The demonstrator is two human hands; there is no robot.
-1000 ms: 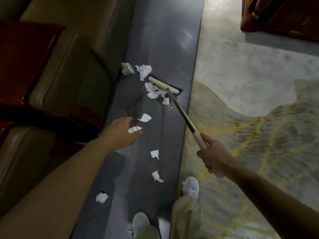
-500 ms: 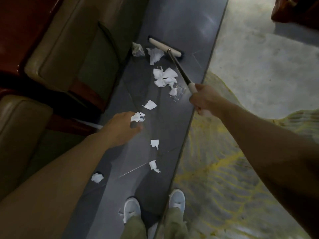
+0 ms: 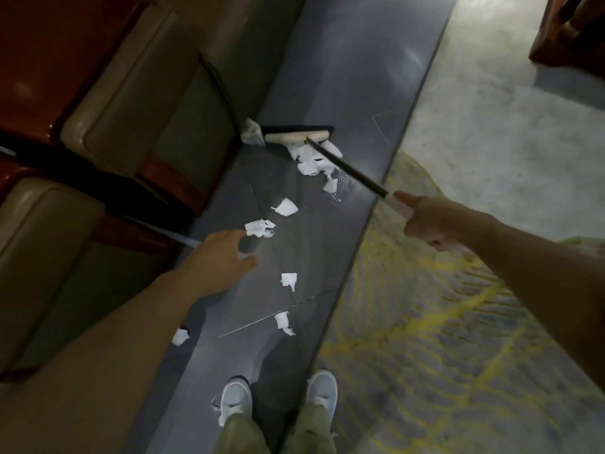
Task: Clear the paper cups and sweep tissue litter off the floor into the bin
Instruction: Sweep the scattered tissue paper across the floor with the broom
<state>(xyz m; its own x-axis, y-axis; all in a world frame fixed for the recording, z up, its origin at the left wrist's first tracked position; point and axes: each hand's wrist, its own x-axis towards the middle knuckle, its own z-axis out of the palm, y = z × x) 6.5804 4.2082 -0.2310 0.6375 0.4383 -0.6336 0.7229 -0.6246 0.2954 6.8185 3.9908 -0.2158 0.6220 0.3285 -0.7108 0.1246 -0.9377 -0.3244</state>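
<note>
My right hand (image 3: 435,221) grips the white end of a broom handle (image 3: 347,168). The broom head (image 3: 296,136) lies across the dark floor strip at its far end, with a clump of white tissue scraps (image 3: 311,158) bunched just in front of it and one crumpled piece (image 3: 250,132) at its left tip. Several more tissue scraps trail along the strip toward my feet, among them one (image 3: 260,227) by my fingertips and one (image 3: 288,280) nearer me. My left hand (image 3: 219,257) hovers over the strip with loose fingers, holding nothing.
Cushioned seats with red-brown wooden frames (image 3: 108,103) line the left side of the strip. A patterned grey and yellow carpet (image 3: 425,322) lies to the right. Dark wooden furniture (image 3: 569,31) stands at the top right. My white shoes (image 3: 235,401) stand on the strip.
The broom head has swung level and come back toward me, gathering the far tissue pieces against it. My right hand has shifted right. My left hand's fingers have loosened and spread.
</note>
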